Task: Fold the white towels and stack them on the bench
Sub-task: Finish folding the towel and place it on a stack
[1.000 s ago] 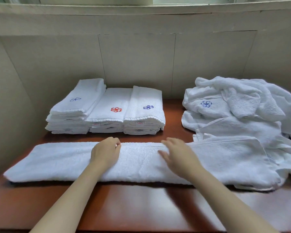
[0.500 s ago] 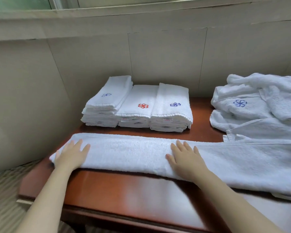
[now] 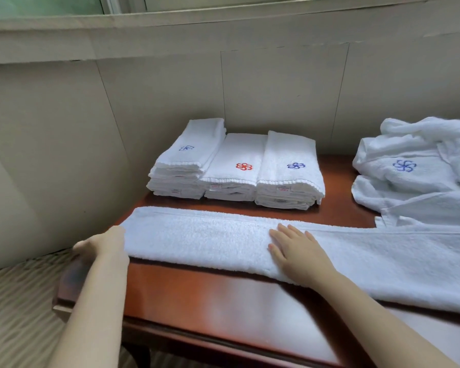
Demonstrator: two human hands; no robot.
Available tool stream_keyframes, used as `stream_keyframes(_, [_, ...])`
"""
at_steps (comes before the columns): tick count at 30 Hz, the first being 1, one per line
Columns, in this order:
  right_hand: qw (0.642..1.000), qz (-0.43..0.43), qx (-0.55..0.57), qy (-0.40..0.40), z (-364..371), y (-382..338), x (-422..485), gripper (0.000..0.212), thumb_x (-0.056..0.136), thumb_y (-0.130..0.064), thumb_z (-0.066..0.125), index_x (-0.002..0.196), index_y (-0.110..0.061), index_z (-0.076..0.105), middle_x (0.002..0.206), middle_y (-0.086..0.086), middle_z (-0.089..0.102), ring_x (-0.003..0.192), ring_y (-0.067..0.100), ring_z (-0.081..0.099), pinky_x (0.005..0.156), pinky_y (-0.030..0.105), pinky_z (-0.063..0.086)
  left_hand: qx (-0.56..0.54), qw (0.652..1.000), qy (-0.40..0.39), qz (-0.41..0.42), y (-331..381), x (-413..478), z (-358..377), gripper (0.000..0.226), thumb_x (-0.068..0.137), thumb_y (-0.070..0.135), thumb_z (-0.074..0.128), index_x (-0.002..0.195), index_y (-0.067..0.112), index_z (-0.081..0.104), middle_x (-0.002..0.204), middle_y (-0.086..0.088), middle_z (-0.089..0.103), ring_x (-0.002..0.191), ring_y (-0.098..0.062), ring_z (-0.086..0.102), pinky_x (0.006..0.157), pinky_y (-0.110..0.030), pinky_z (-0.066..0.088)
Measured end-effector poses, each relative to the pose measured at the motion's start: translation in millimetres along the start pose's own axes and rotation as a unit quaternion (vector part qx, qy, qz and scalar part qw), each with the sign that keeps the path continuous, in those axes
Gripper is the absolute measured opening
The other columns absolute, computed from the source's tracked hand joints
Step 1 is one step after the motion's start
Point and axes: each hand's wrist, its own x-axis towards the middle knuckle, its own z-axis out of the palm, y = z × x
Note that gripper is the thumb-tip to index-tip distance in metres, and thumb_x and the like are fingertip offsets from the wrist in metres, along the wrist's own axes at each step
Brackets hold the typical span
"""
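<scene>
Left hand (image 3: 101,244) has moved from the middle of the long white terry towel strip (image 3: 197,237) out to its left end, at the left edge of the glossy red-brown wooden table (image 3: 223,296). It now sits at that end with the fingers curled toward the towel edge; motion blur hides whether they pinch the cloth, so the grip cannot be told. Right hand (image 3: 296,251) remains flat near the strip's midpoint, fingers straight and slightly spread, pressing the cloth down.

Judged from this, smoothing is finished and the crosswise fold is starting: the right hand marks the fold line, and the left is placed to lift the end over it.

Three stacks of folded white towels with flower emblems (image 3: 237,171) stand behind the strip, apart from both hands. An unfolded white towel heap (image 3: 414,171) lies at far right.
</scene>
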Motion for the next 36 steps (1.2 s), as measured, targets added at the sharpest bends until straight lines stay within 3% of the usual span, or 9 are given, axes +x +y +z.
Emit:
stream_keyframes(6, [1.000, -0.003, 0.011, 0.019, -1.4, -1.2, -5.1, 0.041, 0.100, -0.039, 0.029, 0.136, -0.026, 0.042, 0.151, -0.003, 0.032, 0.143, 0.015, 0.020, 0.115, 0.038, 0.013, -0.169, 0.977, -0.077, -0.102, 7.8, -57.0, 35.5, 0.053, 0.085, 0.015, 0.062, 0.135, 0.009, 0.045, 0.132, -0.010, 0.055, 0.117, -0.031, 0.055, 0.096, -0.039, 0.045])
stream_keyframes(9, [0.988, 0.018, 0.155, -0.001, -10.3, 4.0, -5.3, 0.037, 0.101, -0.041, 0.030, 0.127, -0.025, 0.051, 0.140, -0.006, 0.046, 0.138, 0.014, 0.031, 0.113, 0.035, 0.017, -0.117, 0.990, -0.055, 0.051, 26.8, -103.6, 47.4, 0.042, 0.089, 0.041, 0.052, 0.125, 0.018, 0.053, 0.115, 0.003, 0.061, 0.109, -0.024, 0.058, 0.090, -0.034, 0.043])
stream_keyframes(11, [0.903, 0.095, 0.418, 0.012, -25.9, 7.5, -5.2, 0.045, 0.099, -0.052, 0.030, 0.122, -0.024, 0.056, 0.124, -0.004, 0.060, 0.125, 0.015, 0.049, 0.109, 0.032, 0.029, -0.105, 0.968, -0.128, 0.190, 38.2, -142.5, 56.0, 0.021, 0.087, 0.035, 0.055, 0.099, 0.018, 0.059, 0.088, 0.007, 0.062, 0.091, -0.019, 0.060, 0.077, -0.029, 0.041])
stream_keyframes(13, [0.745, 0.171, 0.643, 0.050, -40.1, 20.6, -4.6, 0.059, 0.094, -0.062, 0.026, 0.118, -0.019, 0.058, 0.110, 0.008, 0.069, 0.111, 0.022, 0.061, 0.103, 0.039, 0.041, -0.060, 0.914, -0.267, 0.300, 42.4, -179.0, 65.6, 0.012, 0.082, 0.015, 0.065, 0.092, 0.021, 0.063, 0.078, 0.009, 0.061, 0.075, -0.014, 0.057, 0.067, -0.025, 0.043])
stream_keyframes(16, [0.568, 0.253, 0.781, 0.052, -56.0, 47.0, -6.1, 0.074, 0.089, -0.072, 0.021, 0.114, -0.013, 0.058, 0.108, 0.017, 0.069, 0.097, 0.036, 0.067, 0.085, 0.049, 0.051, 0.091, 0.754, -0.526, 0.382, 39.2, -217.1, 71.1, 0.038, 0.082, 0.019, 0.071, 0.117, 0.029, 0.062, 0.099, 0.020, 0.058, 0.082, -0.002, 0.057, 0.064, -0.007, 0.044])
stream_keyframes(19, [0.612, 0.288, 0.736, 0.033, -66.3, 64.8, -14.3, 0.057, 0.098, -0.052, 0.034, 0.114, -0.009, 0.067, 0.119, 0.013, 0.066, 0.086, 0.020, 0.070, 0.065, 0.030, 0.056, 0.205, 0.676, -0.590, 0.391, 31.9, -218.2, 73.5, 0.044, 0.090, 0.034, 0.062, 0.132, 0.033, 0.052, 0.127, 0.019, 0.049, 0.109, -0.001, 0.052, 0.083, -0.011, 0.040])
stream_keyframes(27, [0.754, 0.310, 0.577, 0.036, -66.0, 56.5, -33.3, 0.020, 0.087, 0.003, 0.059, 0.106, 0.007, 0.062, 0.088, 0.020, 0.068, 0.068, 0.029, 0.065, 0.062, 0.036, 0.055, 0.305, 0.785, -0.399, 0.363, 32.0, -152.4, 59.0, 0.031, 0.094, 0.030, 0.054, 0.123, 0.022, 0.058, 0.117, 0.001, 0.060, 0.094, -0.014, 0.058, 0.080, -0.026, 0.045])
stream_keyframes(31, [0.800, 0.298, 0.515, 0.074, -80.7, 63.5, -38.4, 0.019, 0.086, 0.004, 0.061, 0.102, 0.013, 0.063, 0.097, 0.027, 0.064, 0.081, 0.035, 0.061, 0.086, 0.050, 0.049, 0.338, 0.779, -0.462, 0.257, 18.1, -149.4, 62.7, 0.030, 0.099, 0.039, 0.041, 0.109, 0.016, 0.057, 0.105, -0.005, 0.063, 0.092, -0.023, 0.060, 0.074, -0.028, 0.045])
stream_keyframes(36, [0.804, 0.312, 0.480, 0.164, -102.9, 107.5, -57.2, 0.005, 0.084, -0.002, 0.065, 0.083, 0.002, 0.068, 0.079, 0.014, 0.067, 0.074, 0.029, 0.063, 0.079, 0.043, 0.051, 0.308, 0.780, -0.522, 0.158, 12.1, -174.4, 80.5, 0.039, 0.096, 0.057, 0.034, 0.094, 0.021, 0.050, 0.089, -0.002, 0.054, 0.070, -0.016, 0.052, 0.056, -0.022, 0.040])
